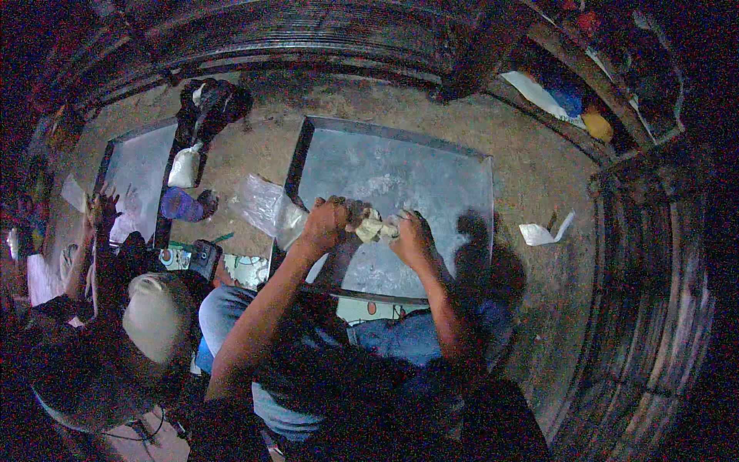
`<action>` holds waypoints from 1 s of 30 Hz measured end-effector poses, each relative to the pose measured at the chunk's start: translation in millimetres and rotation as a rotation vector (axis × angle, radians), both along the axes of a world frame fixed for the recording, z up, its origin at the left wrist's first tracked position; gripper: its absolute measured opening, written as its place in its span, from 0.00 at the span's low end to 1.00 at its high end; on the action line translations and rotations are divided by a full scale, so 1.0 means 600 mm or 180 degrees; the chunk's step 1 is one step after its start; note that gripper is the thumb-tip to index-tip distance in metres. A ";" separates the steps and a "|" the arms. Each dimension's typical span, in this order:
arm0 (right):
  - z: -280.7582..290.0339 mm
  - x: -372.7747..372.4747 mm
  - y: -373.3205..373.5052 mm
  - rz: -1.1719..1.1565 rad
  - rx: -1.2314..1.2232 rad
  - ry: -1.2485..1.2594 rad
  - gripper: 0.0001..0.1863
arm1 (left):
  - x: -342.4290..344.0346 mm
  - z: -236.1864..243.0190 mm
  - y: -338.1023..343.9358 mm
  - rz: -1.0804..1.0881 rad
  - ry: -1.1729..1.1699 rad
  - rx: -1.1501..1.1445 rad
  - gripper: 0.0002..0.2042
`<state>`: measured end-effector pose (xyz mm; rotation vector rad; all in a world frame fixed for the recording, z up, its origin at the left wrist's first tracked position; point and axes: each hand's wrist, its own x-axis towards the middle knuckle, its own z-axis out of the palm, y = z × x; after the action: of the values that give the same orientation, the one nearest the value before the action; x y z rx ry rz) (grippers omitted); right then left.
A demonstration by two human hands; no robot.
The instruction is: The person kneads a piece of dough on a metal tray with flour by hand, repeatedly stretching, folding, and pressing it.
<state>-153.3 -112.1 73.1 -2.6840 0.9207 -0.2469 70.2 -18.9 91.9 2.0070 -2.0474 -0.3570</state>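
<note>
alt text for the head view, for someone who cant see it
Seen from above, a person's left hand and right hand grip a pale crumpled lump over a grey metal tray on a dirt floor. Another person crouches at left.

We look down: left hand [327, 223] and right hand [412, 237] both gripping pale crumpled lump [377, 228] between them, above large grey metal tray [431, 165] on dirt floor [531, 185]. Clear plastic bag [265, 204] lies just left of tray. Second tray [138, 165] farther left, another person's hand [102, 209] on it. White scrap [543, 232] lies right of tray.
</note>
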 end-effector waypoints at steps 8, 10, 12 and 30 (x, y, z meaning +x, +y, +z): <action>0.014 0.002 0.020 0.0307 0.0127 -0.0218 0.19 | 0.025 -0.011 -0.002 -0.0435 -0.0267 0.0593 0.22; 0.035 0.023 0.043 0.0286 0.0939 0.0338 0.19 | 0.013 0.039 -0.003 -0.0213 -0.0093 0.1358 0.22; 0.062 0.047 0.065 0.0549 0.0947 0.0243 0.20 | 0.033 -0.022 0.013 -0.0119 -0.0133 0.1496 0.22; -0.044 -0.062 -0.065 -0.0785 0.3049 -0.2088 0.20 | -0.006 0.096 -0.025 0.0659 0.3405 0.1156 0.19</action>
<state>-190.7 -150.9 46.5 -1.4727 0.8401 -0.5308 66.5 -33.8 149.8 1.5687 -1.1318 -1.4472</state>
